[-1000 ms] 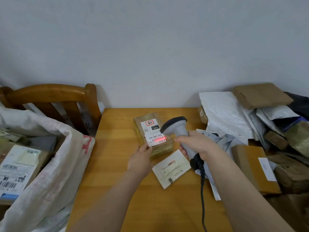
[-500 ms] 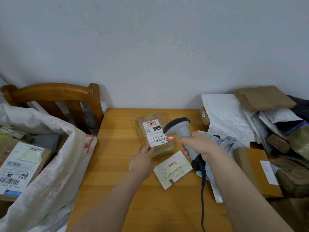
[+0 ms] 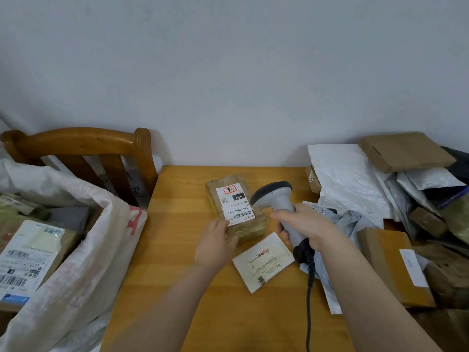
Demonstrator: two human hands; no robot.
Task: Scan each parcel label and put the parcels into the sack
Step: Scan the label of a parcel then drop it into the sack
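A brown taped parcel (image 3: 250, 228) with a white barcode label (image 3: 236, 201) lies on the wooden table (image 3: 175, 250). My left hand (image 3: 215, 246) grips its near left corner, thumb on the label's edge. My right hand (image 3: 305, 223) holds the handle of a grey barcode scanner (image 3: 275, 195), whose head points at the label from the right. No red light shows on the label. A flat white envelope parcel (image 3: 264, 261) lies just in front of the brown parcel. The white woven sack (image 3: 83, 250) stands open at the left with labelled parcels (image 3: 28, 252) inside.
A wooden chair back (image 3: 76, 142) rises behind the sack. At the right edge of the table is a pile of cardboard boxes (image 3: 406, 152) and grey and white mailer bags (image 3: 347, 179). The scanner cable (image 3: 309, 301) hangs toward me.
The red scan line on the label moved off to the right and is gone now. My left hand has closed further over the parcel's near corner. The scanner stays almost where it was.
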